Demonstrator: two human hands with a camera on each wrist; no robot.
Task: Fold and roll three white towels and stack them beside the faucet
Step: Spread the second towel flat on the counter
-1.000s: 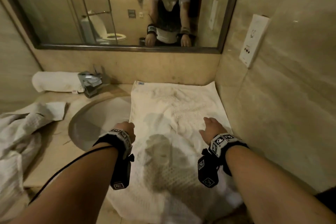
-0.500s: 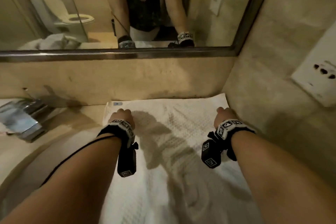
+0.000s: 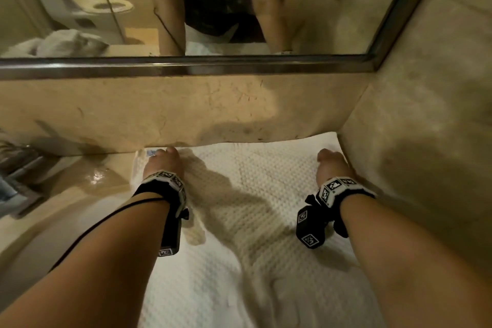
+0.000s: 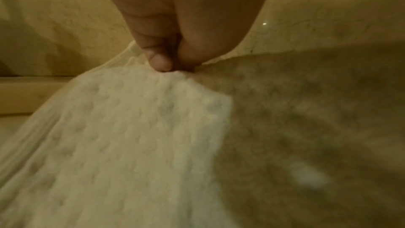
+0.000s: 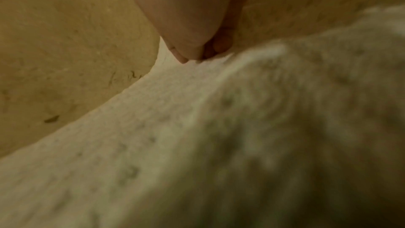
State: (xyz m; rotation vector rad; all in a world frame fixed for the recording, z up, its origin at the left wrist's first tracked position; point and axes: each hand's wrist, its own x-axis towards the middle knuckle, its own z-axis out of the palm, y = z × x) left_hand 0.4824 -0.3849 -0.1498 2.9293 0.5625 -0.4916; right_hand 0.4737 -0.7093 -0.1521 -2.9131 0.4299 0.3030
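A white waffle-textured towel (image 3: 247,189) lies spread flat on the counter, its far edge against the back wall. My left hand (image 3: 162,161) sits at the towel's far left corner by a small blue label (image 3: 152,152), and in the left wrist view thumb and finger (image 4: 161,61) pinch the towel (image 4: 136,119) edge. My right hand (image 3: 330,161) is at the far right corner, close to the side wall. In the right wrist view its fingertips (image 5: 186,58) pinch the towel (image 5: 166,110) edge there.
The chrome faucet (image 3: 16,168) stands at the left edge, with the sink basin (image 3: 40,242) below it. A mirror (image 3: 186,8) with a metal frame runs above the stone backsplash (image 3: 186,109). The side wall (image 3: 415,141) closes in the right.
Both hands slid forward along the towel from its middle to the far corners and took hold of the edge. My head leaned in closer to the wall.
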